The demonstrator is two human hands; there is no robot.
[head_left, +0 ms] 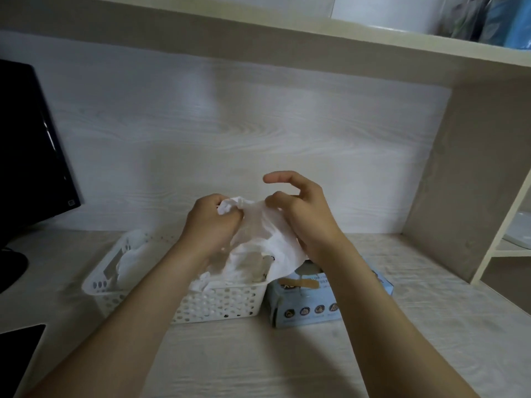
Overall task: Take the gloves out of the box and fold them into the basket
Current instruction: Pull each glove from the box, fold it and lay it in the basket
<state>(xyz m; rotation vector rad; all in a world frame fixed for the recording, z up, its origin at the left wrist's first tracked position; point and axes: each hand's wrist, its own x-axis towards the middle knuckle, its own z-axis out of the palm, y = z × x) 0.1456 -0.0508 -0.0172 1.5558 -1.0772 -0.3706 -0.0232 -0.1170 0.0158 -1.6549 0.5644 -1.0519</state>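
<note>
Hands raised above basket (218, 300): left hand (211, 222) and right hand (304, 216) both pinch white glove (267, 239).

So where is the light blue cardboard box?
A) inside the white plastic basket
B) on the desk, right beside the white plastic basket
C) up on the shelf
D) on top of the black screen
B: the light blue cardboard box stands on the pale wooden desk, just to the right of the white plastic basket with holes.
</note>
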